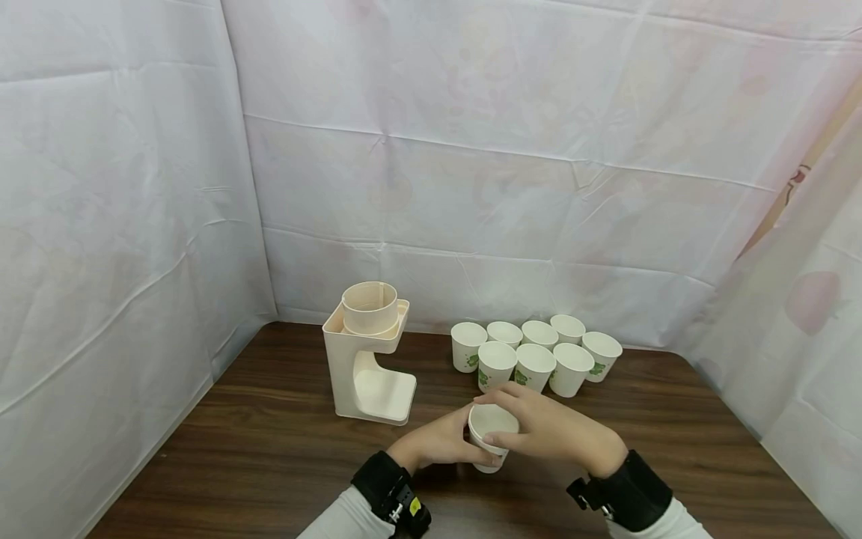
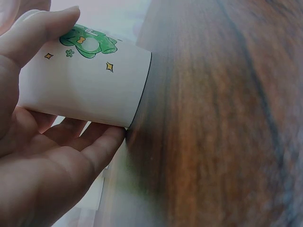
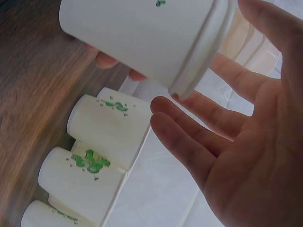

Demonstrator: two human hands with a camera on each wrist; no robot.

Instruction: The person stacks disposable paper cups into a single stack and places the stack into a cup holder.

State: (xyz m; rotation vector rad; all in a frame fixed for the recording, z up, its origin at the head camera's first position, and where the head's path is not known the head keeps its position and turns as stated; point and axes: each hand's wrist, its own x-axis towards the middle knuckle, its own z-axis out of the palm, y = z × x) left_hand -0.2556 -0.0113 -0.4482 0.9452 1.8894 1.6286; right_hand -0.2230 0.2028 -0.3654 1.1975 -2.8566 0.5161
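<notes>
Two hands met around one paper cup just above the table in the head view, near its front edge. The left hand wrapped the cup's left side with curled fingers, and the right hand cupped over its rim from the right. Eight more cups stood upright in two rows behind, well apart from the held one. A cream holder stood to their left, with a round sleeve at its top.

From the left wrist, the left hand gripped the cup: the thumb lay across its upper side and the fingers curled under it. A green print with small stars showed on the cup's wall. The cup's base hung close to the table; whether it touched could not be told.

From the right wrist, the right hand lay slack and spread, its fingers nearly straight and just beside the cup's rolled rim, gripping nothing. Left fingertips showed behind the cup. The standing cups appeared below it.
</notes>
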